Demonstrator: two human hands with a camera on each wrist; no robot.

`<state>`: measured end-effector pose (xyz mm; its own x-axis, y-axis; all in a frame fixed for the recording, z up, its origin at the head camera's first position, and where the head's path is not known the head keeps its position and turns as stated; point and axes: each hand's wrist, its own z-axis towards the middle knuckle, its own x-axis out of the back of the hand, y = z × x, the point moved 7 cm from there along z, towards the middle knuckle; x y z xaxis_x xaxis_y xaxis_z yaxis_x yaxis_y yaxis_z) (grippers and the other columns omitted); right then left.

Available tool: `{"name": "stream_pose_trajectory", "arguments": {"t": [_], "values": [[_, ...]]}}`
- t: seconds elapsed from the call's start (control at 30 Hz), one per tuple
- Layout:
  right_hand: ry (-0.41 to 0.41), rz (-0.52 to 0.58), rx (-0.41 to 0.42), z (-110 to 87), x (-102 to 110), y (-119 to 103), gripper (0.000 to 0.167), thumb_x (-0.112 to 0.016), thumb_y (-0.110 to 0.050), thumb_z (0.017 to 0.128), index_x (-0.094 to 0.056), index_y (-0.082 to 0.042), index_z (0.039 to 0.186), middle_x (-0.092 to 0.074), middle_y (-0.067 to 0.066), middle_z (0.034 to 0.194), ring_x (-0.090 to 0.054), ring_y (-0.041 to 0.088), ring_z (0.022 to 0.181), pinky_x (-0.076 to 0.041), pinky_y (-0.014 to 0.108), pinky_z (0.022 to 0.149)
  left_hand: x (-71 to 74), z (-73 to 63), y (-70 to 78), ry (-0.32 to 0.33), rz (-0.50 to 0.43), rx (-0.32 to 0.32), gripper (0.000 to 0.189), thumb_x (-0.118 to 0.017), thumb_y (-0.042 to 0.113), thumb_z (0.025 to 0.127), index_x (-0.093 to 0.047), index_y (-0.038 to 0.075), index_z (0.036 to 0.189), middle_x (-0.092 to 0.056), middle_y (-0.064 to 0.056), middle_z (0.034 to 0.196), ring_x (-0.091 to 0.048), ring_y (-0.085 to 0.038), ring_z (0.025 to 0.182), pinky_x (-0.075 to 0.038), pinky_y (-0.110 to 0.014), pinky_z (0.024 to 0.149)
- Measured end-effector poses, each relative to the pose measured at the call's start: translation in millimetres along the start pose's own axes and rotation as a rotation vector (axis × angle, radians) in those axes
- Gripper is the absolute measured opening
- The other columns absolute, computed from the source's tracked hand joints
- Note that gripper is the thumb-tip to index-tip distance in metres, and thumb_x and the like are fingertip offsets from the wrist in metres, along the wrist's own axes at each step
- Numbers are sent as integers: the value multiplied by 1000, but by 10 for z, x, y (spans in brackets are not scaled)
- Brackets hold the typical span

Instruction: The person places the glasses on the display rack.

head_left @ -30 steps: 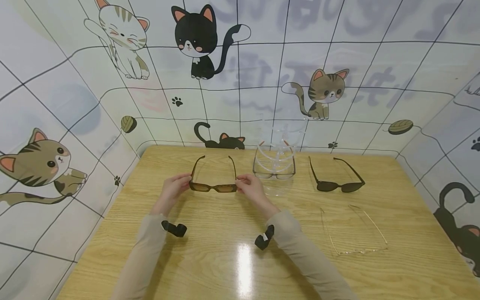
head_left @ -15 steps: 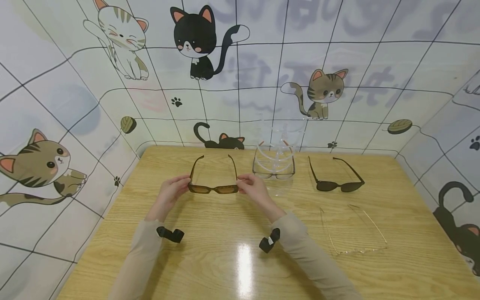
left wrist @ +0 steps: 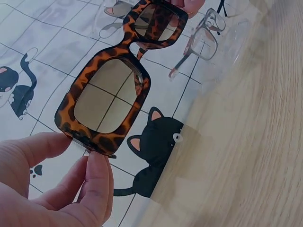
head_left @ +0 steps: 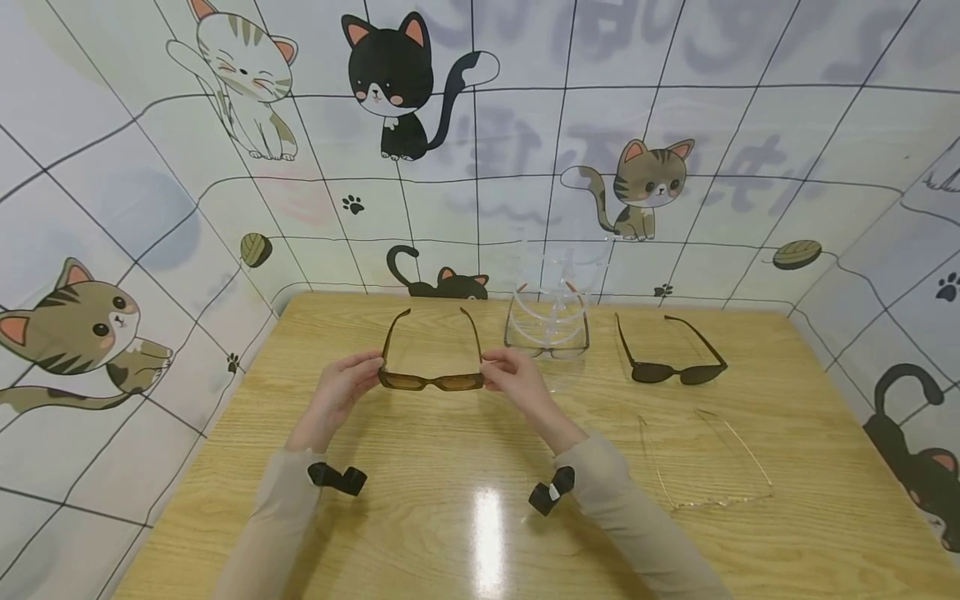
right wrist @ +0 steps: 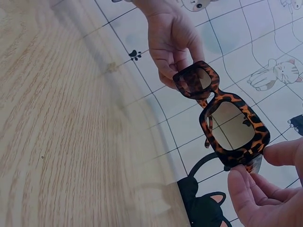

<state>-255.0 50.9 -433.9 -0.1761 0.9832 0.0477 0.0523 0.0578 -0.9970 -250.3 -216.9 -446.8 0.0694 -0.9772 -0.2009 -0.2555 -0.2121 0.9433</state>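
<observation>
1. The step in hand, as I judge it, is the lifting and steadying of the glasses (head_left: 431, 381), a tortoiseshell pair with tinted lenses, held up above the bench (head_left: 450, 533) with the temples open and pointing away from the person.
2. The left hand (head_left: 341, 392) pinches the left end of the frame between thumb and fingers (left wrist: 97, 182); the left wrist view shows the thumb and a finger closing on the outer corner of the lens rim.
3. The right hand (head_left: 517, 383) pinches the right end the same way; in the right wrist view its fingertips (right wrist: 246, 189) clamp the frame corner by the hinge.
4. The glasses hang level between the two hands, clear of the wood, left of the clear stand (head_left: 551, 321) at the back of the bench.
5. The stand seems to carry a clear-framed pair already; how many of its rungs are free I cannot tell.
6. Dark sunglasses (head_left: 671, 367) lie open to the right of the stand, and a thin wire-framed pair (head_left: 705, 458) lies nearer the person, well apart from both hands.
7. Any next move calls for an even grip at both ends so the frame does not twist, and care with the open temples, which could catch on the stand.
</observation>
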Motion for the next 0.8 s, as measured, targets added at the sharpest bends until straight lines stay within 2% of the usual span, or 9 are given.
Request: {"name": "stream_pose_trajectory", "arguments": {"t": [0.27, 0.4, 0.53, 0.7, 0.8], "values": [[1, 1, 25, -107, 120, -65, 28, -60, -7, 91, -58, 6, 116, -62, 23, 102, -61, 13, 78, -52, 46, 84, -142, -71, 61, -37, -35, -15, 25, -62, 5, 90, -58, -3, 114, -66, 2, 90, -64, -7, 82, -52, -19, 79], [4, -14, 19, -156, 188, -83, 29, -60, -8, 92, -58, 3, 118, -64, 17, 101, -62, 15, 81, -54, 42, 83, -208, -90, 79, -51, -48, -25, 17, -62, 3, 90, -62, 1, 106, -67, 1, 90, -64, -8, 81, -52, -18, 78], [-3, -18, 35, -198, 248, -110, 31, -59, -8, 92, -57, 3, 121, -63, 19, 104, -62, 15, 84, -55, 37, 81, -278, -105, 94, -66, -52, -38, 11, -62, 2, 89, -66, 6, 99, -67, 1, 91, -64, -8, 80, -53, -18, 77], [5, -9, 45, -248, 316, -140, 32, -59, -8, 92, -56, 5, 121, -62, 21, 105, -61, 12, 80, -55, 31, 78, -363, -118, 91, -85, -52, -48, 12, -61, 2, 90, -64, 3, 102, -67, 0, 91, -64, -8, 80, -53, -19, 77], [10, -9, 46, -282, 354, -159, 32, -60, -8, 92, -56, 6, 121, -62, 21, 104, -61, 11, 79, -55, 31, 78, -410, -124, 84, -91, -64, -47, 12, -61, 1, 90, -64, 3, 101, -67, 0, 90, -64, -9, 80, -53, -20, 78]]}}
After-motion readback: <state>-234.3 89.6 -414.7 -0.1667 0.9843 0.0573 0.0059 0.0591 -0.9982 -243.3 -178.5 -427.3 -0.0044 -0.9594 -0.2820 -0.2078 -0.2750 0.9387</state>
